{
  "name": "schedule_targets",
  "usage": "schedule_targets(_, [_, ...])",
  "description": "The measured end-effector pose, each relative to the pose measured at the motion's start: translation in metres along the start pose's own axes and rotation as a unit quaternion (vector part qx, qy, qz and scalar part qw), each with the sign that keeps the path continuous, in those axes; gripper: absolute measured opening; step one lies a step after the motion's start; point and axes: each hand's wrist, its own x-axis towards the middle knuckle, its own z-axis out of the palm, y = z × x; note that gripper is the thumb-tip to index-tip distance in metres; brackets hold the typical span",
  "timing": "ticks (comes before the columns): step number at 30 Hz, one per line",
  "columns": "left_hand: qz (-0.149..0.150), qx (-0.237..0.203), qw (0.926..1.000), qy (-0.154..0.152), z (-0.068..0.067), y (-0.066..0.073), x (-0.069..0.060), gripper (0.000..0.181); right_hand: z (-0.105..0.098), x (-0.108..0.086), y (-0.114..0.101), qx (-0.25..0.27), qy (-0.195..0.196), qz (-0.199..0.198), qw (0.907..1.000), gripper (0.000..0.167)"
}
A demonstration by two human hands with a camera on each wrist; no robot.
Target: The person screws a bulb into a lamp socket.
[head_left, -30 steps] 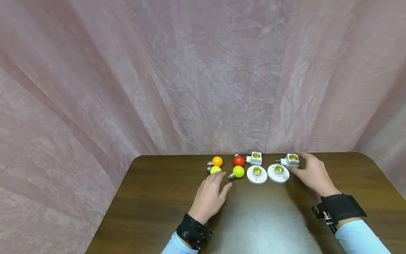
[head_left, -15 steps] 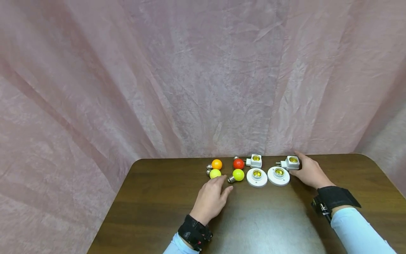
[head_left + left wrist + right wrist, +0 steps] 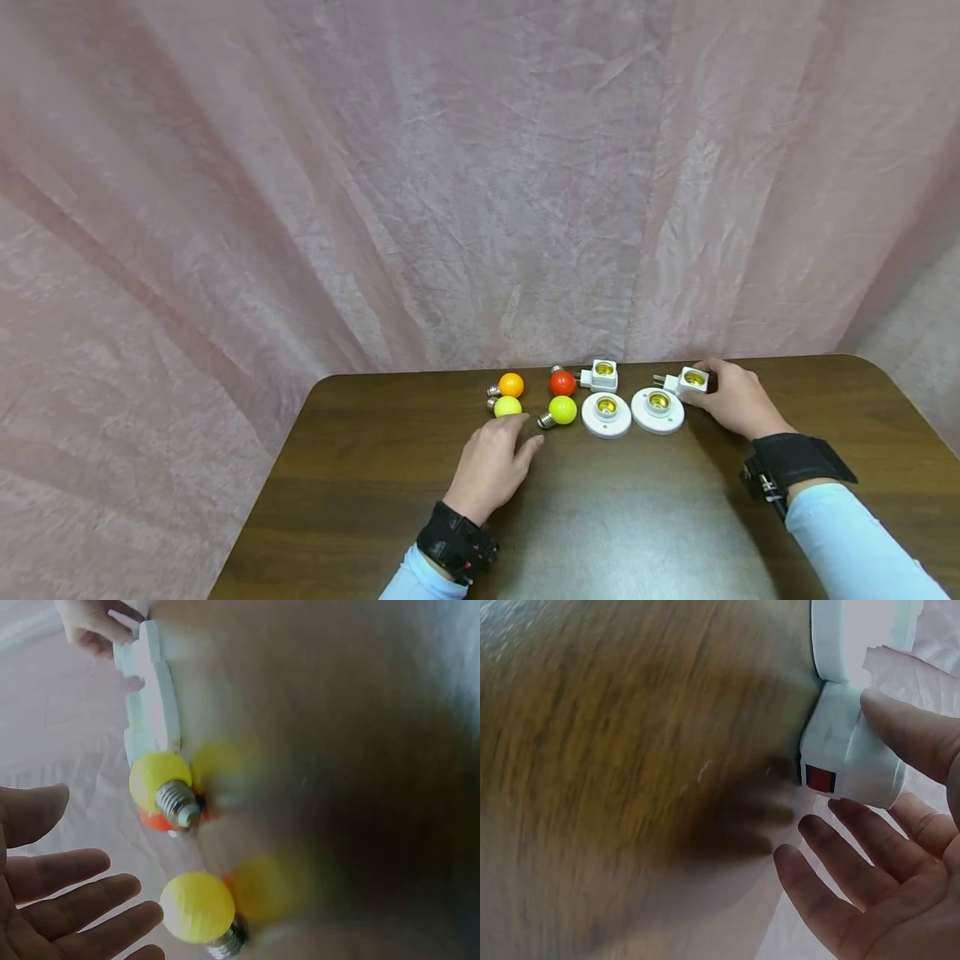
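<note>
My right hand (image 3: 738, 398) pinches a white plug-in lamp socket (image 3: 693, 379) between thumb and fingers at the back right of the table. In the right wrist view a red switch (image 3: 820, 779) shows on that socket's end, with the thumb on its side. My left hand (image 3: 491, 467) lies with relaxed, spread fingers just in front of a yellow bulb (image 3: 507, 406); in the left wrist view a fingertip reaches this yellow bulb (image 3: 198, 907). Another yellow bulb (image 3: 562, 410), a red bulb (image 3: 562, 383) and an orange bulb (image 3: 512, 384) lie nearby.
Two round white lamp holders (image 3: 607, 415) stand side by side between the bulbs and my right hand. Behind them is a second plug-in socket (image 3: 603, 375), close to the red bulb. A pink curtain (image 3: 480, 183) hangs behind the brown wooden table (image 3: 360, 483).
The plug-in socket at my right hand has turned slightly, its prong end now angled differently. My right fingers have closed in around it. The left hand stays nearly where it was.
</note>
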Motion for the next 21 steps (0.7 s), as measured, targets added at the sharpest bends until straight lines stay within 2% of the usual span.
schedule_targets(5, [0.006, 0.012, 0.9992, 0.038, -0.009, -0.008, 0.006, 0.046, -0.005, -0.004, -0.003, 0.001, 0.01, 0.004, 0.9999, 0.057])
schedule_targets(9, [0.007, 0.03, 0.998, 0.054, -0.015, -0.015, 0.013, 0.054, -0.012, -0.011, -0.011, 0.012, 0.041, 0.006, 0.9991, 0.061])
schedule_targets(15, [0.011, 0.078, 0.9965, 0.029, -0.016, -0.022, 0.023, 0.074, -0.015, -0.028, -0.04, 0.044, 0.095, -0.021, 0.9943, 0.056])
schedule_targets(21, [0.014, 0.094, 0.9955, 0.004, -0.008, -0.029, 0.028, 0.08, 0.002, -0.052, -0.082, 0.097, 0.1, -0.057, 0.9885, 0.048])
